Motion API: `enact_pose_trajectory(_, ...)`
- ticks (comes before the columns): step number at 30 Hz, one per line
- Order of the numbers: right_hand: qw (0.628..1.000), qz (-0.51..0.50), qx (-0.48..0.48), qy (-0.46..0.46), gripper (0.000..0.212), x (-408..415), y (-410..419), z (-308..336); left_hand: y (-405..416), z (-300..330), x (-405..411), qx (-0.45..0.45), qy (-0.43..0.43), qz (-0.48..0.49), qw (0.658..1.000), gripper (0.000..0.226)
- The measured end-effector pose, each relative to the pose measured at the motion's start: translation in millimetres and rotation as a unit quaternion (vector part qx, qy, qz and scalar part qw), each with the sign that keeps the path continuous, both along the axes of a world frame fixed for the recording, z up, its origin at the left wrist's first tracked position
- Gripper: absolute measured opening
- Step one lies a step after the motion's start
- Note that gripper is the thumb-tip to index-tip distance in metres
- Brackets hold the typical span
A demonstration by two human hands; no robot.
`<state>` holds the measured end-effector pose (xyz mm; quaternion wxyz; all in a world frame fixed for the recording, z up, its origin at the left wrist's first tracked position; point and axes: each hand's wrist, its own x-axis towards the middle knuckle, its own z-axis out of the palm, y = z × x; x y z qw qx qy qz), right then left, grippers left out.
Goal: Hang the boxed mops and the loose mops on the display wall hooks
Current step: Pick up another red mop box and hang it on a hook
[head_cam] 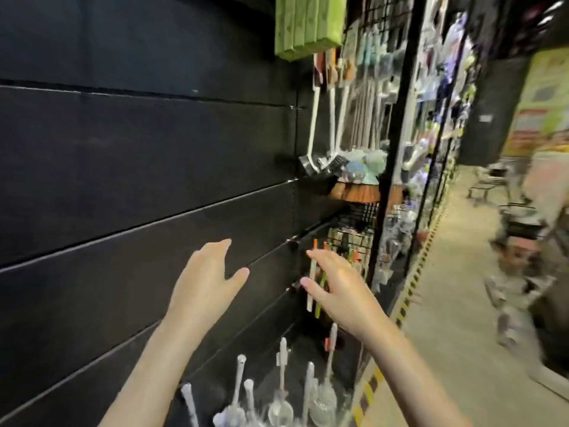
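A black slatted display wall (pixel 123 167) fills the left of the head view. Green boxed mops (pixel 308 23) hang high up near the top centre. Loose white-handled mops or brushes (pixel 326 118) hang to their lower right. My left hand (pixel 206 282) is raised in front of the wall, fingers apart, holding nothing. My right hand (pixel 335 288) hovers just to its right, fingers spread and empty, in front of hanging sticks with orange and green parts (pixel 320 272). Several wrapped white handles (pixel 283 365) stand upright below both hands.
A black wire grid rack (pixel 397 149) full of hanging cleaning goods runs along the aisle to the right. The floor (pixel 455 303) has a yellow-black striped edge. Blurred carts and a stool (pixel 520 223) stand at the far right.
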<state>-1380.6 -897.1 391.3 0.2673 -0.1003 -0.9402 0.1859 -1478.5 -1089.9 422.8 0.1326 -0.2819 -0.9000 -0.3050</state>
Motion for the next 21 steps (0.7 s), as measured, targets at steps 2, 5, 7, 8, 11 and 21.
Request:
enact_pose_trajectory(2, 0.997, -0.072, -0.007, -0.041, 0.052, 59, 42, -25, 61, -32, 35, -0.065, -0.057, -0.114, 0.990, 0.061)
enact_pose_trajectory(5, 0.976, -0.191, -0.044, -0.094, 0.054, 159, 90, -73, 140, -74, 96, -0.139, -0.124, -0.258, 0.948, 0.060)
enact_pose_trajectory(7, 0.952, -0.271, -0.094, -0.108, 0.060, 227, 107, -111, 183, -98, 139, -0.178, -0.133, -0.334, 0.916, 0.056)
enact_pose_trajectory(8, 0.936, -0.309, -0.126, -0.115, 0.062, 262, 111, -130, 202, -109, 160, -0.198, -0.135, -0.367, 0.899, 0.055)
enact_pose_trajectory(11, 0.876, -0.408, -0.227, -0.119, 0.052, 358, 105, -178, 250, -140, 223, -0.246, -0.150, -0.445, 0.848, 0.059)
enact_pose_trajectory(21, 0.697, -0.582, -0.419, 0.016, 0.047, 495, 107, -249, 362, -216, 330, -0.269, -0.305, -0.563, 0.719, 0.052)
